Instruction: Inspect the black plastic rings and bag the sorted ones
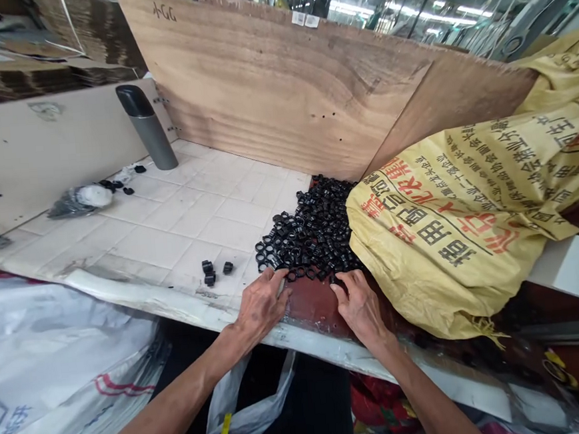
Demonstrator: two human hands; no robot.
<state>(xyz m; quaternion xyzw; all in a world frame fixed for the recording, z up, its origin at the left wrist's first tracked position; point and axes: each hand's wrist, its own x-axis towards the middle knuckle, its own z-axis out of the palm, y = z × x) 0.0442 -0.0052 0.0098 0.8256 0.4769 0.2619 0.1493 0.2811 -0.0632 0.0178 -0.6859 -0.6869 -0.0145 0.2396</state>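
Observation:
A heap of small black plastic rings [315, 231] lies on the tabletop in front of me. My left hand [262, 305] is at the heap's near left edge, with its fingers curled and the index fingertip against the rings. Whatever may be between its fingers is hidden. At the near right edge, my right hand [360, 305] has thumb and index finger close together at a small black ring. The mouth of a yellow woven sack [451, 231] lies against the heap's right side.
Several loose black pieces [208, 270] lie left of the heap. A grey bottle [150, 131] with a black lid stands at the back left, near a clear plastic bag [78, 200]. A wooden board [278, 77] walls off the back. White sacking [56, 376] hangs at the left front.

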